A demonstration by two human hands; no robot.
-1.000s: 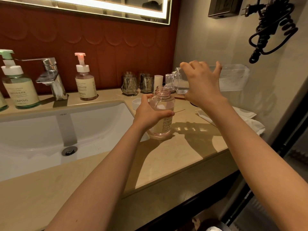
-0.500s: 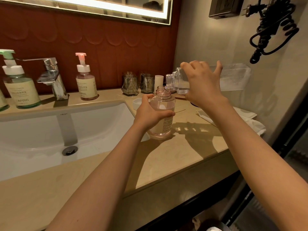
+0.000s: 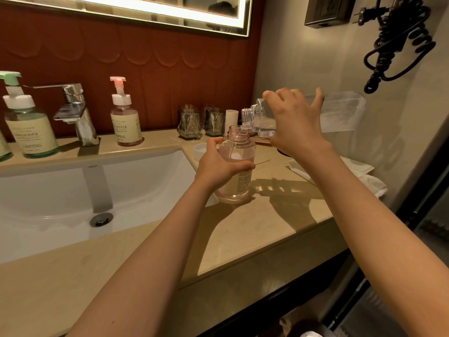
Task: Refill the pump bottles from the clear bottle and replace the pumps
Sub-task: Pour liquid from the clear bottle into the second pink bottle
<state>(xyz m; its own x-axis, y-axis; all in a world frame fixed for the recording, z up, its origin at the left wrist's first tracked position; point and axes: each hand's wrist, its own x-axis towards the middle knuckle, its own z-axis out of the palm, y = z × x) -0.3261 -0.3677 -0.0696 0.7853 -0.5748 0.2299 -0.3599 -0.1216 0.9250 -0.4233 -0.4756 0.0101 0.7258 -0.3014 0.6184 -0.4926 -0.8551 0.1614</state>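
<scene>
The tabletop (image 3: 243, 239) is smooth, beige stone with a squared front edge, and a glossy white sink (image 3: 73, 190) is sunk into it on the left. At the sink's right rim stands the pumpless bottle (image 3: 239, 152), a round, pink-tinted clear plastic one with a threaded open neck and a pale printed label. It is upright, and the left hand (image 3: 218, 166) is wrapped round its middle.

Just above and to the right, the right hand (image 3: 295, 127) grips the clear bottle (image 3: 340, 113) from on top. That bottle is boxy and see-through and is tipped onto its side. Its ribbed neck sits right over the open mouth, and a thin stream of liquid runs in. A crumpled white cloth (image 3: 364, 173) lies below it.

Further back stand two faceted glass tumblers (image 3: 189, 124). To their left are a pink-pump bottle (image 3: 125, 122), a chrome faucet (image 3: 73, 110) and a green-pump bottle (image 3: 26, 127), all against the scalloped dark-red wall tiles (image 3: 145, 57).
</scene>
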